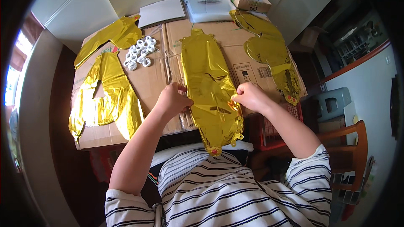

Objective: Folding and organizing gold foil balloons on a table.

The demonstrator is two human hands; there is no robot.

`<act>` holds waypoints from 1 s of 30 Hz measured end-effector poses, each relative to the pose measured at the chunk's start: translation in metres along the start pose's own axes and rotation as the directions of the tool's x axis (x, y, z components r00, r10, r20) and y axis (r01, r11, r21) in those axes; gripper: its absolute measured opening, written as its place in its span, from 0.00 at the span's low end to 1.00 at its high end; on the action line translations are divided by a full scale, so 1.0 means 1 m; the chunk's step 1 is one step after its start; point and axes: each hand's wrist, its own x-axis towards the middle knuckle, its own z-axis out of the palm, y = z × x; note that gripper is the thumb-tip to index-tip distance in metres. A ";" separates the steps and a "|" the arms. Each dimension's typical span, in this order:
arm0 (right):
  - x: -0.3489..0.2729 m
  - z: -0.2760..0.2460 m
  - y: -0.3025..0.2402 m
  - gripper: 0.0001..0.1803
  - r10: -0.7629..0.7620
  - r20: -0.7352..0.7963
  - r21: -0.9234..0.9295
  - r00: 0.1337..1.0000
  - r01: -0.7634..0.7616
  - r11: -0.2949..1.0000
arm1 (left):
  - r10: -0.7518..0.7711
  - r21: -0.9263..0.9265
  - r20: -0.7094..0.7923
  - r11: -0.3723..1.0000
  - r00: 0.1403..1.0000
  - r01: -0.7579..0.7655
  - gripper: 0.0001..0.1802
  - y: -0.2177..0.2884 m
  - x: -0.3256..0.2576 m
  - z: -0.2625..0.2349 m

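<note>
A flat gold foil balloon (206, 71) lies lengthwise in front of me, its near end hanging past the table edge toward my shirt. A small red spot marks that near tip, and little tabs stick out along the rim. My left hand (171, 101) pinches its left edge. On the opposite edge, my right hand (251, 96) is closed with thumb and fingers together on the foil. To the left spreads an A-shaped gold foil balloon (105, 96). Beyond it rests a cluster of small white string coils (141, 51).
Cardboard (166, 122) covers the table. More gold foil balloons lie at the far left (113, 35) and along the right side (267, 50). White sheets (162, 12), a clear plastic stack (209, 7) and a small box (252, 2) stand at the back. A wooden chair (361, 151) is at right.
</note>
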 end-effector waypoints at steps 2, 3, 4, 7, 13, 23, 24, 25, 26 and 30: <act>-0.010 0.007 0.006 0.16 0.018 -0.034 0.075 0.999 -0.015 0.997 | -0.004 0.039 -0.015 0.999 1.000 0.004 0.27 -0.004 -0.006 0.004; -0.015 0.009 0.008 0.16 0.028 -0.052 0.113 0.998 -0.022 0.993 | -0.004 0.059 -0.023 0.998 1.000 0.005 0.27 -0.003 -0.009 0.005; -0.021 0.009 0.005 0.16 0.059 -0.050 0.144 0.997 -0.051 0.988 | 0.000 0.068 -0.032 0.998 0.999 0.002 0.27 -0.003 -0.011 0.007; -0.021 0.015 0.007 0.14 0.101 -0.045 0.245 0.994 -0.087 0.966 | 0.012 0.075 -0.063 0.997 0.998 -0.007 0.28 -0.002 -0.016 0.011; -0.032 0.013 0.000 0.14 0.038 -0.209 0.179 0.977 0.000 0.984 | 0.138 0.210 -0.238 0.974 0.961 -0.088 0.25 -0.002 -0.041 0.014; -0.083 0.046 0.001 0.19 -0.081 -0.525 -0.046 0.847 0.066 0.997 | -0.215 -0.675 0.255 0.659 0.943 0.333 0.32 -0.055 -0.105 0.057; -0.081 0.052 0.004 0.18 -0.095 -0.580 -0.050 0.809 0.081 0.995 | -0.215 -0.727 0.368 0.539 0.904 0.424 0.31 -0.050 -0.101 0.060; -0.083 0.056 0.004 0.18 -0.061 -0.572 -0.016 0.818 0.064 0.998 | -0.186 -0.768 0.372 0.488 0.909 0.414 0.31 -0.049 -0.099 0.066; -0.085 0.061 0.001 0.17 -0.028 -0.562 0.018 0.827 0.046 0.999 | -0.157 -0.805 0.374 0.433 0.914 0.404 0.30 -0.050 -0.096 0.073; -0.088 0.070 0.007 0.17 0.052 -0.503 0.174 0.863 0.042 0.984 | -0.144 -0.868 0.317 0.355 0.937 0.349 0.24 -0.057 -0.094 0.088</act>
